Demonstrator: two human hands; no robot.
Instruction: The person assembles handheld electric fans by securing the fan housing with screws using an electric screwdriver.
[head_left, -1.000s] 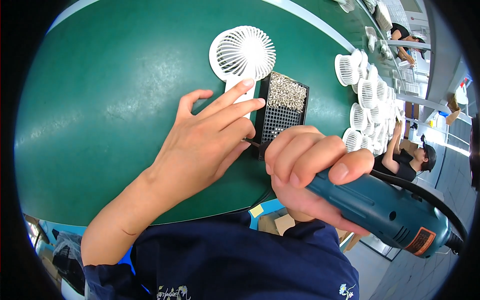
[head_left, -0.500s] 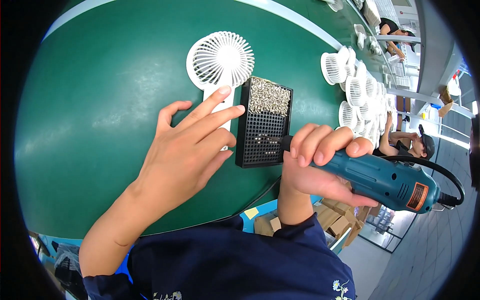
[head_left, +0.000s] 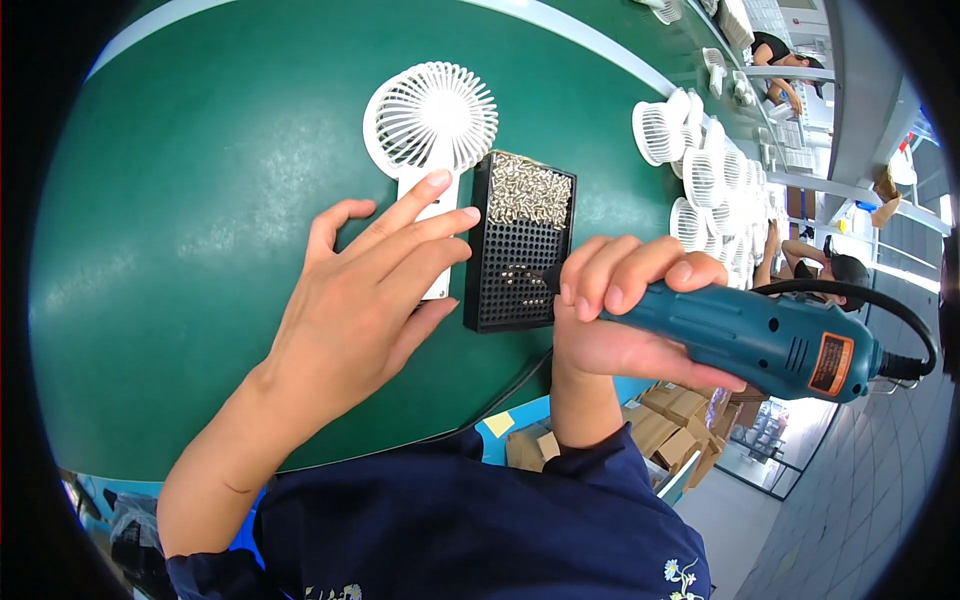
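Observation:
A white handheld fan (head_left: 440, 115) lies on the green table, its round grille away from me and its handle toward me. My left hand (head_left: 365, 275) rests over that handle with fingers spread, hiding part of it. Wrapped in my right hand (head_left: 635, 300) is a teal electric screwdriver (head_left: 740, 330), lying nearly sideways with its cord end to the right. Its dark tip points at a black screw tray (head_left: 515, 315) just right of the fan. Small silver screws (head_left: 530, 190) heap at the tray's far end, and a few sit in its holes. Whether the bit touches a screw I cannot tell.
Many white fan bodies (head_left: 705, 180) are piled along the right of the green table (head_left: 180, 300). A black cable (head_left: 500, 400) crosses the near edge. Cardboard boxes (head_left: 655, 425) stand below on the right. Two people (head_left: 785, 70) sit farther off to the right.
The fan, the tray and both hands appear slightly farther left in view. The screwdriver's rear end has risen a little, while its tip stays over the tray's holes.

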